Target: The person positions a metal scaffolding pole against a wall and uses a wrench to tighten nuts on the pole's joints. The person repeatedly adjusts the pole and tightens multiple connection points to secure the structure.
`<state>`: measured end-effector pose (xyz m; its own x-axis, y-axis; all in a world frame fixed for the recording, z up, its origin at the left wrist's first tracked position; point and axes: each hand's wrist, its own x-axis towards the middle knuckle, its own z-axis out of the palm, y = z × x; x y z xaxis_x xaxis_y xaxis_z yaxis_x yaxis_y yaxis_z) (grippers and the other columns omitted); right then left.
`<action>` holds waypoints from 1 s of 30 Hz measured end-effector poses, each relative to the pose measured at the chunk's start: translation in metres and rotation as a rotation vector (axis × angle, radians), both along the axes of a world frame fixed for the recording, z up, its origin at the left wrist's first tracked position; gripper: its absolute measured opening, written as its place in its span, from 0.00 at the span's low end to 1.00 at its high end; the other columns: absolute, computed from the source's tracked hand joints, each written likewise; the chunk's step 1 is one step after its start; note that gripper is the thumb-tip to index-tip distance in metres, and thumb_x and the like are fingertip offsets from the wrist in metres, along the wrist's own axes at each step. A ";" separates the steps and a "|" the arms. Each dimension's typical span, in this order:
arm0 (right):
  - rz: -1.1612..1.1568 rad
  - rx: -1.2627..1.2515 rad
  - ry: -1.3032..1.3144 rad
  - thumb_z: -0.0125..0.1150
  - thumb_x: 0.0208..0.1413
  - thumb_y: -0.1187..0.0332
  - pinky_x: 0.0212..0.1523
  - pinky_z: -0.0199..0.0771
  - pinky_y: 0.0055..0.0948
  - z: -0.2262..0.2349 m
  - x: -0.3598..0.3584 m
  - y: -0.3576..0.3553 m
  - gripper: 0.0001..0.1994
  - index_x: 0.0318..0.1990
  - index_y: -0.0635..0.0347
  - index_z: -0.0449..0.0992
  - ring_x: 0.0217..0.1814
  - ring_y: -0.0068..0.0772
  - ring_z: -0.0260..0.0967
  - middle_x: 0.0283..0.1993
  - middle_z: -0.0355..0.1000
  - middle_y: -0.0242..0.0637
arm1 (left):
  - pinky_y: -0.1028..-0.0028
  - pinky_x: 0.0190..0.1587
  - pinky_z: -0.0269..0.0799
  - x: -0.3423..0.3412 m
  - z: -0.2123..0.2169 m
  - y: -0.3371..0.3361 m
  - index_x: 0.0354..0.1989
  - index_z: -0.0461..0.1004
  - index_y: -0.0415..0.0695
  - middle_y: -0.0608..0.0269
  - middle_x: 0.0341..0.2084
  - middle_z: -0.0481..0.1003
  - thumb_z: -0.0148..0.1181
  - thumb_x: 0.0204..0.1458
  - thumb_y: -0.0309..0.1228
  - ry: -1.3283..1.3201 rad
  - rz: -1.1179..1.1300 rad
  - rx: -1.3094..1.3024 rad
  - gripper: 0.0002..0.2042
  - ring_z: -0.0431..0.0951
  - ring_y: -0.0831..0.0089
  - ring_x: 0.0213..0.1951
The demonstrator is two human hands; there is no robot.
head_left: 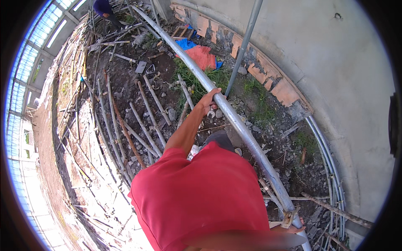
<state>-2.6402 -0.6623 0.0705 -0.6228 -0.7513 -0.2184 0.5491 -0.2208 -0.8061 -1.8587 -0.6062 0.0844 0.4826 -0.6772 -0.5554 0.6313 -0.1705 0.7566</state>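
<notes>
A long galvanized metal pipe crosses in front of me from the far upper left to the lower right. My left hand is closed around its middle, arm stretched forward. Just below those fingers shows the open jaw of a wrench; whether the hand also holds it I cannot tell. Low on the right, my right hand wraps the pipe from behind, partly hidden by it. Close to that hand, a rusty scaffold clamp sits around the pipe.
A grey pole slants beside the concrete wall. Several bamboo poles lie over rubble on the left. Thin pipes run along the wall's foot near torn plywood. Another person is at the far left.
</notes>
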 end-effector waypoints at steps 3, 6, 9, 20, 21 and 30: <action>-0.019 -0.020 -0.003 0.63 0.59 0.52 0.50 0.74 0.42 -0.011 0.021 -0.006 0.18 0.37 0.58 0.70 0.42 0.38 0.72 0.36 0.70 0.36 | 0.78 0.16 0.55 0.019 -0.003 -0.001 0.45 0.77 0.35 0.54 0.34 0.82 0.63 0.57 0.55 -0.035 0.026 0.004 0.29 0.66 0.80 0.16; -0.047 -0.052 0.000 0.63 0.59 0.52 0.49 0.74 0.42 -0.021 0.046 -0.008 0.17 0.36 0.58 0.71 0.41 0.37 0.72 0.35 0.70 0.35 | 0.78 0.15 0.56 0.045 -0.009 -0.001 0.48 0.74 0.34 0.53 0.35 0.82 0.63 0.57 0.54 -0.027 0.053 -0.009 0.29 0.67 0.80 0.17; -0.078 -0.092 -0.006 0.63 0.59 0.53 0.49 0.74 0.42 -0.027 0.079 -0.007 0.17 0.35 0.58 0.71 0.41 0.37 0.72 0.34 0.70 0.34 | 0.79 0.14 0.58 0.081 -0.016 0.001 0.46 0.73 0.36 0.52 0.36 0.83 0.63 0.58 0.53 -0.015 0.006 -0.038 0.27 0.68 0.80 0.16; -0.079 -0.084 -0.028 0.64 0.60 0.56 0.46 0.73 0.40 -0.001 0.223 0.013 0.16 0.31 0.58 0.69 0.37 0.35 0.70 0.31 0.69 0.33 | 0.77 0.17 0.57 0.195 -0.011 0.024 0.44 0.76 0.38 0.54 0.35 0.83 0.64 0.57 0.53 -0.045 0.053 -0.030 0.25 0.69 0.79 0.19; -0.060 -0.102 -0.052 0.64 0.60 0.56 0.46 0.73 0.40 -0.002 0.229 0.013 0.16 0.31 0.58 0.69 0.37 0.35 0.70 0.31 0.69 0.33 | 0.77 0.15 0.57 0.201 -0.009 0.025 0.45 0.74 0.35 0.53 0.37 0.82 0.64 0.55 0.54 -0.043 0.050 -0.050 0.29 0.66 0.80 0.15; 0.013 -0.207 -0.274 0.63 0.59 0.38 0.48 0.77 0.40 0.011 0.300 0.011 0.27 0.33 0.56 0.69 0.37 0.35 0.71 0.31 0.69 0.34 | 0.78 0.17 0.56 0.269 -0.026 0.026 0.48 0.71 0.46 0.55 0.35 0.81 0.66 0.54 0.53 -0.060 0.068 -0.103 0.25 0.65 0.78 0.18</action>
<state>-2.3398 -0.6513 0.0818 -0.5522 -0.8047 -0.2180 0.7428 -0.3560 -0.5670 -1.5893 -0.5807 0.0580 0.5602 -0.6936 -0.4530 0.5915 -0.0479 0.8049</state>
